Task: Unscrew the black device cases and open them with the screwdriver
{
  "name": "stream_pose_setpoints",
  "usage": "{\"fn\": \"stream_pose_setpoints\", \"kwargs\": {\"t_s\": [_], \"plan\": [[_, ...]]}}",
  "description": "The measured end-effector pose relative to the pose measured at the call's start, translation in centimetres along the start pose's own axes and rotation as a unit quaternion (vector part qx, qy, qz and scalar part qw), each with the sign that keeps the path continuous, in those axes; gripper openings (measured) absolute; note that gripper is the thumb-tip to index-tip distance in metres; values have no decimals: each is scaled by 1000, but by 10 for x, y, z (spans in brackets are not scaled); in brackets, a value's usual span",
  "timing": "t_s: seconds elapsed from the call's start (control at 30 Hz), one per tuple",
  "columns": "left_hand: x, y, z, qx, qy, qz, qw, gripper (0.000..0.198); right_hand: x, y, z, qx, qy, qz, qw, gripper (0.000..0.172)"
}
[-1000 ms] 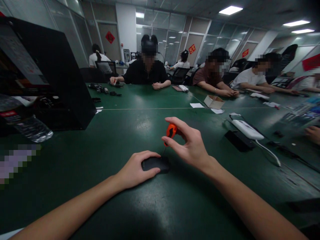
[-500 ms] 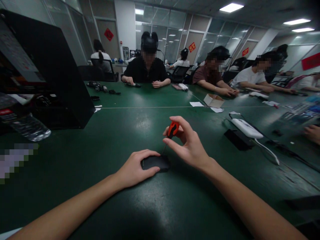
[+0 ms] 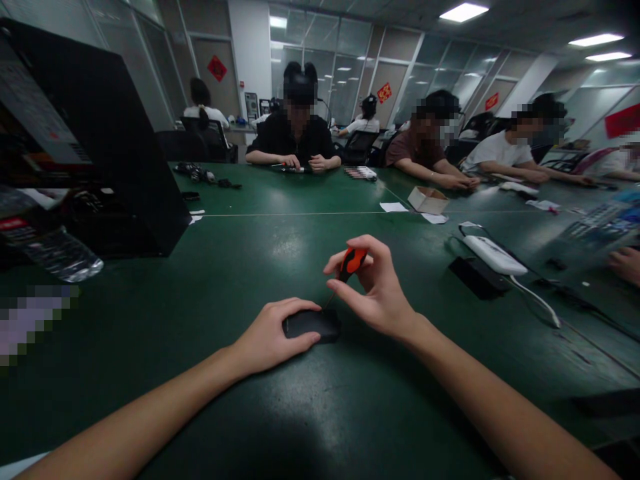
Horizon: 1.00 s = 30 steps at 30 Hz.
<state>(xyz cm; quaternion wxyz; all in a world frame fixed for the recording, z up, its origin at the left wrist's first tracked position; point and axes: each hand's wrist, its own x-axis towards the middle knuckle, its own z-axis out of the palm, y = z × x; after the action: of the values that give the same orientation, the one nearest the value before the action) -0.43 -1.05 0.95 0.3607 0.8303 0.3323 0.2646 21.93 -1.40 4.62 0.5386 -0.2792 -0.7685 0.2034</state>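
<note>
- Fingertips of right hand (image 3: 380,293) pinch orange screwdriver (image 3: 353,261) handle, shaft slanting down onto black device (image 3: 313,325);
- left hand (image 3: 273,337) grips device's left end, likely steadying it, near centre of green table (image 3: 240,260);
- white power strip (image 3: 495,255) lies right.

A flat black device (image 3: 311,325) with rounded corners is laid on the green table (image 3: 225,267) and is gripped at its left end by the left hand (image 3: 270,337). A small screwdriver (image 3: 351,263) with an orange-and-black handle is pinched in the fingertips of the right hand (image 3: 383,293). It is tilted, with the handle up and to the right. Its thin shaft is slanted down-left to the device's far edge.
</note>
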Motion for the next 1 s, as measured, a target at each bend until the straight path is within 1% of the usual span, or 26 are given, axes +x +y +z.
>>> {"fn": "stream_pose_setpoints", "kwargs": {"t_s": [0.07, 0.13, 0.23, 0.3, 0.37, 0.43, 0.5, 0.57, 0.63, 0.73, 0.8, 0.93, 1.0], "plan": [[0, 0, 0, -2, -2, 2, 1000, 38, 1, -3, 0, 8, -4, 12, 1000, 61], [0, 0, 1, -4, -1, 6, 1000, 38, 1, -6, 1, 15, -11, 18, 1000, 62], [0, -1, 1, -1, 4, 9, 1000, 37, 0, -9, 3, 25, -18, -1, 1000, 64], [0, -1, 2, 2, 8, 11, 1000, 37, -1, -8, 4, -6, -6, -26, 1000, 65], [0, -2, 2, 3, 8, 11, 1000, 38, -1, -7, 3, -60, 11, -40, 997, 66], [0, -2, 1, 1, 4, 11, 1000, 38, -1, -7, 1, -98, 24, -27, 995, 64], [0, -2, 1, 1, 0, 10, 1000, 39, 1, -8, -2, -106, 25, 2, 994, 60], [0, -2, 1, 5, -1, 11, 1000, 39, 3, -10, -5, -91, 14, 27, 995, 56], [0, -1, 1, 11, -2, 11, 1000, 39, 4, -12, -6, -52, 0, 41, 998, 54], [0, -1, 1, 12, 1, 8, 1000, 38, 3, -13, -4, 12, -4, 49, 999, 56], [0, 0, 1, 9, 1, 5, 1000, 38, 2, -11, -2, 27, 3, 48, 999, 58], [0, 0, 1, 7, -2, 2, 1000, 38, 1, -6, 0, -30, 30, 30, 999, 62], [0, 0, 0, 10, -1, 1, 1000, 39, 1, -6, -1, -65, 39, 20, 997, 60]]}}
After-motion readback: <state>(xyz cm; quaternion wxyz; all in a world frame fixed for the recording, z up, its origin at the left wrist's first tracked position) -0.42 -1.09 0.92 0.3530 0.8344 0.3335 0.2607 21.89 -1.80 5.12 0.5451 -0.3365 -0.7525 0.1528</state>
